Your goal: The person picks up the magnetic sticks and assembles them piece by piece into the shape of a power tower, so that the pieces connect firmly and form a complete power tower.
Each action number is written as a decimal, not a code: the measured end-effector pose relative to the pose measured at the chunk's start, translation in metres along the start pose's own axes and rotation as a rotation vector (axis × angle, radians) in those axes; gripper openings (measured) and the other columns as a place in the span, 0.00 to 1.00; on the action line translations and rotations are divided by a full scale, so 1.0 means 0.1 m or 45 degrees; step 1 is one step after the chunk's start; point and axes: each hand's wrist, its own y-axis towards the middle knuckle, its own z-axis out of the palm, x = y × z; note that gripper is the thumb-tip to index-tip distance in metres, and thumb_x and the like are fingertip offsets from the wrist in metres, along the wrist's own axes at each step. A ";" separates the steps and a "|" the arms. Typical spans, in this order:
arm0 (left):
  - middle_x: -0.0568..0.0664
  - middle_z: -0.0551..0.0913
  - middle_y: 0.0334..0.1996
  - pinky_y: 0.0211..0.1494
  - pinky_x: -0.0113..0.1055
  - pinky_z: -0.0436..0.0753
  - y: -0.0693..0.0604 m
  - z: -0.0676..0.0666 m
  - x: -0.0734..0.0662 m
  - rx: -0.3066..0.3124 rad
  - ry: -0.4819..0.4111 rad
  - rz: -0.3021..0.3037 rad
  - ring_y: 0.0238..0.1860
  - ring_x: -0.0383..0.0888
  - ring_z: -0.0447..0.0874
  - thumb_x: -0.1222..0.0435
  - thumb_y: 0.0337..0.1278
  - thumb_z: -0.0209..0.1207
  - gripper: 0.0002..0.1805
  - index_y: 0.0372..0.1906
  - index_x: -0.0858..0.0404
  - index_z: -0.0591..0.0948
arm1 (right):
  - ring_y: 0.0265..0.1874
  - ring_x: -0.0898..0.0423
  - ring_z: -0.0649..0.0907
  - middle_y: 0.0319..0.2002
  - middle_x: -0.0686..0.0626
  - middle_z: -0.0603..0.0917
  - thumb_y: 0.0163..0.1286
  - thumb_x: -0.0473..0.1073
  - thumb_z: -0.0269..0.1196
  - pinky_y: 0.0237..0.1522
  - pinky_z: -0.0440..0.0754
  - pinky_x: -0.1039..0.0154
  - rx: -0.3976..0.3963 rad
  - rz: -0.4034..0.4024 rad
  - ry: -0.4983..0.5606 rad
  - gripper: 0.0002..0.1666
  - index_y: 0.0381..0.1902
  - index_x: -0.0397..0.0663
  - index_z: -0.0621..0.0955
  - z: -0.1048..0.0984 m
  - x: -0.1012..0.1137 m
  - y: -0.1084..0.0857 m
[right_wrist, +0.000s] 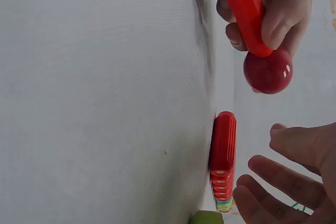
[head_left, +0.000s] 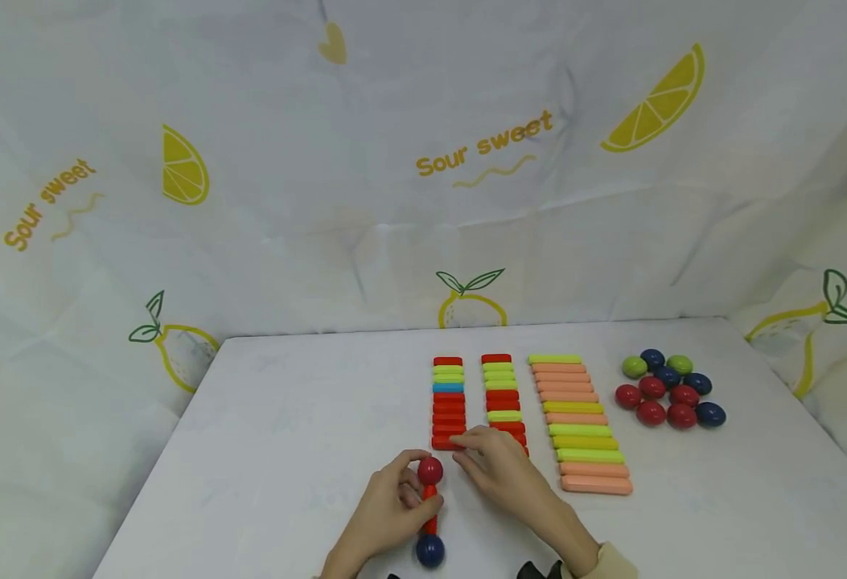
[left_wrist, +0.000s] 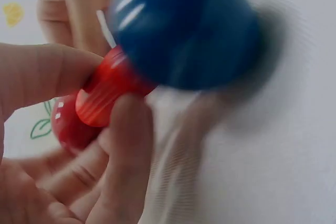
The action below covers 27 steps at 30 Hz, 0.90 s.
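Red rod [right_wrist: 245, 17] with red ball [head_left: 430, 470] and blue ball [head_left: 430, 551] at opposite ends, pinched in left hand [head_left: 387, 507], near right hand [head_left: 504, 470] with fingers apart.

Under your left hand [head_left: 388, 507] you have a white table [head_left: 307, 402]; beyond it, you face a pale cloth [head_left: 285, 265] printed with lemons [head_left: 472, 312], yellow slices [head_left: 188, 174] and orange lettering [head_left: 433, 166].

Left hand [head_left: 390, 505] in a thumb-and-finger grip, right hand [head_left: 501, 468] with thumb and fingers apart.
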 end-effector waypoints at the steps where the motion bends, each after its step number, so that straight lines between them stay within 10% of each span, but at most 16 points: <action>1: 0.45 0.84 0.29 0.31 0.27 0.83 0.00 -0.01 0.01 -0.003 -0.056 -0.044 0.22 0.35 0.82 0.62 0.57 0.70 0.28 0.61 0.63 0.73 | 0.44 0.53 0.88 0.42 0.48 0.91 0.65 0.36 0.71 0.45 0.89 0.60 -0.001 0.004 -0.057 0.14 0.49 0.42 0.89 0.02 0.00 0.02; 8: 0.52 0.87 0.38 0.40 0.28 0.85 -0.02 -0.11 0.03 0.078 -0.334 -0.173 0.28 0.46 0.90 0.65 0.57 0.72 0.25 0.53 0.64 0.71 | 0.47 0.48 0.85 0.45 0.45 0.90 0.63 0.32 0.71 0.50 0.88 0.54 0.060 -0.020 -0.215 0.16 0.49 0.40 0.88 0.11 0.02 0.10; 16: 0.44 0.83 0.27 0.29 0.23 0.77 -0.02 -0.15 0.08 0.126 -0.062 -0.061 0.22 0.32 0.75 0.60 0.49 0.77 0.21 0.47 0.62 0.83 | 0.32 0.59 0.76 0.31 0.51 0.82 0.61 0.29 0.71 0.33 0.79 0.71 0.037 0.001 -0.266 0.14 0.46 0.39 0.90 0.18 0.03 0.12; 27: 0.45 0.84 0.31 0.25 0.24 0.77 -0.03 -0.14 0.11 0.058 0.042 -0.012 0.20 0.31 0.75 0.61 0.44 0.80 0.23 0.47 0.62 0.86 | 0.40 0.55 0.85 0.37 0.54 0.90 0.63 0.25 0.67 0.48 0.88 0.56 0.221 0.021 -0.103 0.16 0.45 0.45 0.90 0.06 0.07 0.00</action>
